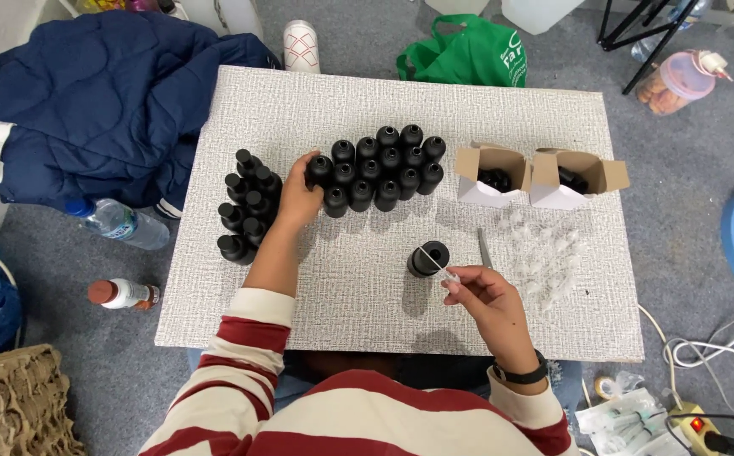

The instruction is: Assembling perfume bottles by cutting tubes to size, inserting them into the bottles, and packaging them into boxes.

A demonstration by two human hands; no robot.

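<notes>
Two hands at work over black bottles on a textured white tabletop [367,312].

Left hand [297,198] reaches to the left edge of the big bottle cluster [379,169], fingers curled around the leftmost black bottle [319,171]; a smaller bottle group [244,207] stands just left of that hand. Right hand [481,295] sits near the front edge, thumb and fingertips pinched shut on a small clear plastic piece [451,276] with a thin stem angled toward the lone open black bottle [427,258], which stands upright just left of the hand, apart from both clusters. Grey tweezers [484,250] lie just right of that bottle. Loose clear plastic pieces [544,253] are scattered further right. Two open white boxes [540,179] holding black bottles sit behind them.
</notes>
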